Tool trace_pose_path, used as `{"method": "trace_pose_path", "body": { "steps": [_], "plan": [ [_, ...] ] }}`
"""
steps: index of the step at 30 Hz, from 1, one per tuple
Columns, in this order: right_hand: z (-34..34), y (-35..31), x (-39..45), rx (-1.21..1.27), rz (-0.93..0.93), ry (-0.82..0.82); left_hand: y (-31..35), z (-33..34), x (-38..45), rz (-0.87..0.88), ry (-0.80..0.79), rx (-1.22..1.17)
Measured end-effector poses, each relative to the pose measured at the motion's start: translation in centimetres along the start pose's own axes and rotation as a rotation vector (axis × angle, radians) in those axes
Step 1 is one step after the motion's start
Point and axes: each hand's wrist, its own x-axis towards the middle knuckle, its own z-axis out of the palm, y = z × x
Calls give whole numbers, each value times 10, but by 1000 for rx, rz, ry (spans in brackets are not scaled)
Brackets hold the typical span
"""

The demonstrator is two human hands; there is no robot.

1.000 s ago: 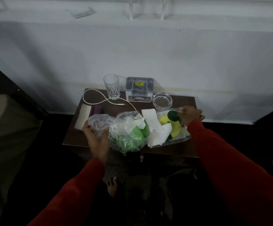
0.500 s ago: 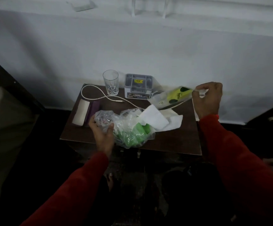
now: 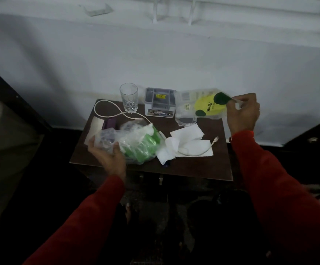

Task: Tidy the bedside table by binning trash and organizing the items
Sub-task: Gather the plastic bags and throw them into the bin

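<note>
The right hand (image 3: 243,113) pinches one edge of a clear yellow-and-green wrapper (image 3: 203,106), holding it in the air above the table's (image 3: 193,165) far right corner, in front of a glass dish (image 3: 185,119). The left hand (image 3: 109,155) grips a crumpled clear bag (image 3: 134,142) with green inside, at the table's near left. White tissues (image 3: 186,142) lie mid-table with a short cable (image 3: 199,152) across them. At the table's back stand a glass (image 3: 129,97) and a grey box (image 3: 160,104); a white cord (image 3: 109,109) loops at the left.

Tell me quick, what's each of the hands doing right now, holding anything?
Left hand: closed on the crumpled clear plastic bag on the table.
Right hand: closed, pinching the yellow-green plastic wrapper, lifted above the table.
</note>
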Motion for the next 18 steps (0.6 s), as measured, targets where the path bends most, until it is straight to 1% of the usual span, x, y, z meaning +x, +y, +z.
{"method": "trace_pose_path", "body": {
  "steps": [2, 4, 5, 7, 11, 14, 15, 18],
  "plan": [
    [-5, -7, -4, 201, 41, 30, 4, -4, 5, 50, 89, -3],
    [-12, -11, -8, 433, 138, 16, 13, -7, 6, 57, 156, 7],
    [-15, -13, -11, 539, 186, -17, 19, -8, 6, 55, 165, -6],
    [-20, -21, -22, 668, 255, -87, 27, -12, 3, 27, 143, -39],
    [-23, -39, -61, 732, 342, -250, 47, -11, -8, -3, 97, -108],
    [-23, -45, -86, 759, 431, -409, 67, 5, -25, -77, -5, -163],
    [-25, -47, -92, 767, 444, -424, 73, 13, -31, -98, -44, -191],
    [-33, -47, -95, 737, 401, -336, 96, 41, -55, -93, -193, -294]
  ]
}}
